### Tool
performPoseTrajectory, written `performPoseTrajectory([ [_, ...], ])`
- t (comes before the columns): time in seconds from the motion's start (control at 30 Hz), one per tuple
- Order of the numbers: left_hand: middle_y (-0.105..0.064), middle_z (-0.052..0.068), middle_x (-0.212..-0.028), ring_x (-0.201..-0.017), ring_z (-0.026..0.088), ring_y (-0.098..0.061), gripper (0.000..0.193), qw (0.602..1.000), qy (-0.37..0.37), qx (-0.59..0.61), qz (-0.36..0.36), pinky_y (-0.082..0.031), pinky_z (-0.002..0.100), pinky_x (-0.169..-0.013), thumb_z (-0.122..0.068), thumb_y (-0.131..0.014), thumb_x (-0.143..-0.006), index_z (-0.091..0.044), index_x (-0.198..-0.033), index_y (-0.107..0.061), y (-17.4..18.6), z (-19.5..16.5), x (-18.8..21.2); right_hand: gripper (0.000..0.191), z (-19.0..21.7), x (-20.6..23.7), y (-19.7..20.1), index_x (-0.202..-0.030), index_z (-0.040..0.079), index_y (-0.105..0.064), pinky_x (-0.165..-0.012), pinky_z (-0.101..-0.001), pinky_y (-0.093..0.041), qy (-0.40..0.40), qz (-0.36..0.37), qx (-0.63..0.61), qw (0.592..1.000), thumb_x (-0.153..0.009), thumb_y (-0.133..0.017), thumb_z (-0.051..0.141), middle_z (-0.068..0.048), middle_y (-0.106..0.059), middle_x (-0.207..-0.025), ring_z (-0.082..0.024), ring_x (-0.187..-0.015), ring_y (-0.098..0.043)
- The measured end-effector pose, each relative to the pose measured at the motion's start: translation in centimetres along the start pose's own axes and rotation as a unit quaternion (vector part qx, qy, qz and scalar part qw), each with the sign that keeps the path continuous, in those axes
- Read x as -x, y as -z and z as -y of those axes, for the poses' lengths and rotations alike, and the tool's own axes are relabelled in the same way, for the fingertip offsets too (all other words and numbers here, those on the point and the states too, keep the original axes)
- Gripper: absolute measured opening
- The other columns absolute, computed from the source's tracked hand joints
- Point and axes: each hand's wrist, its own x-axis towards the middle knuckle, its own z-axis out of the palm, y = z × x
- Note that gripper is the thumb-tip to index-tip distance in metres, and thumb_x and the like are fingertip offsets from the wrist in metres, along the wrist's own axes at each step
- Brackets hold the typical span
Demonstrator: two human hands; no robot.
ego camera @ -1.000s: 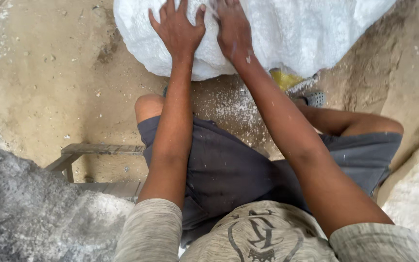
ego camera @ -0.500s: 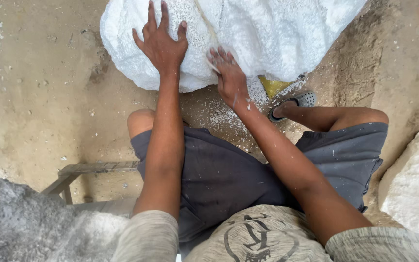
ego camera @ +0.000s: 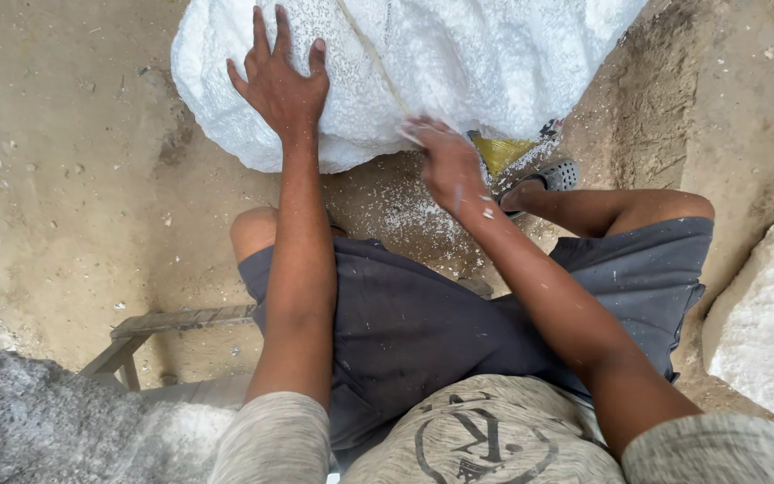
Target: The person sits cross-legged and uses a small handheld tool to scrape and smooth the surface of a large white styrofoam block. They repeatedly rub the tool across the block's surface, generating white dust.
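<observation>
Nearest the camera is the person's grey patterned shirt (ego camera: 485,439), with both short sleeves at the bottom edge, and just beyond it the dark grey shorts (ego camera: 423,323) dusted with white specks. At the near left lies a grey, powdery heap (ego camera: 38,430), and beside it the top of a low wooden stool (ego camera: 181,321) shows under the person's leg. At the near right a second white lump (ego camera: 768,323) rests on the sandy ground (ego camera: 73,197). Farther out, a dark sandal (ego camera: 553,175) sits on the person's foot at the right, just beside a yellow scrap (ego camera: 502,151) tucked under the edge of the big white block. White crumbs are scattered over the dirt between the knees. The right hand (ego camera: 445,161) is blurred at the near edge of the large white block (ego camera: 459,63), its fingers loosely curled and touching the block's lower rim; whether it pinches anything cannot be told. The left hand (ego camera: 281,81) lies farther away and to the left, flat on the block's top face with fingers spread wide, gripping nothing. The block itself fills the far middle of the scene, rough and grainy, with a thin tan line (ego camera: 371,56) running across its surface between the two hands.
</observation>
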Motion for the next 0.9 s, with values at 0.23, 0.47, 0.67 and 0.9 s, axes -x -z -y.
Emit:
performPoseTrajectory([
  [0.23, -0.043, 0.006, -0.158, -0.124, 0.029, -0.058, 0.062, 1.000, 0.011, 0.004, -0.008, -0.016, 0.061, -0.120, -0.046, -0.077, -0.090, -0.019, -0.144, -0.062, 0.7, -0.9, -0.2, 0.047, -2.5, -7.6, 5.2, -0.139, 0.018, -0.068, -0.129, -0.0418, -0.024, 0.168, -0.175, 0.171, 0.955, -0.103, -0.053, -0.009, -0.005, -0.059, -0.154, -0.024, -0.153, -0.040],
  [0.47, -0.051, 0.009, -0.153, -0.127, 0.030, -0.057, 0.058, 0.998, 0.042, 0.018, 0.031, -0.017, 0.059, -0.123, -0.045, -0.076, -0.090, -0.017, -0.140, -0.065, 0.6, -1.3, -0.3, 0.048, -6.7, -6.0, 7.3, -0.128, 0.001, -0.071, -0.127, -0.0437, -0.023, 0.285, -0.049, 0.287, 0.913, -0.083, -0.067, 0.018, -0.016, -0.064, -0.145, -0.029, -0.149, -0.042],
  [0.67, -0.052, 0.015, -0.148, -0.125, 0.034, -0.056, 0.059, 1.000, -0.012, 0.022, -0.011, -0.014, 0.063, -0.117, -0.045, -0.080, -0.091, -0.011, -0.137, -0.066, 0.7, -1.2, -0.3, 0.038, -6.4, -9.5, 8.4, -0.129, 0.007, -0.074, -0.132, -0.0411, -0.026, 0.327, -0.086, 0.311, 0.888, -0.098, -0.056, -0.005, -0.009, -0.066, -0.146, -0.024, -0.151, -0.048],
  [0.9, -0.054, 0.009, -0.149, -0.124, 0.030, -0.058, 0.060, 0.999, 0.023, 0.041, -0.001, -0.015, 0.061, -0.120, -0.047, -0.077, -0.088, -0.012, -0.136, -0.067, 0.8, -1.3, -0.3, 0.044, -8.0, -7.6, 8.4, -0.131, 0.011, -0.072, -0.126, -0.0394, -0.031, 0.317, -0.056, 0.316, 0.892, -0.094, -0.056, -0.007, -0.009, -0.065, -0.148, -0.024, -0.146, -0.050],
])
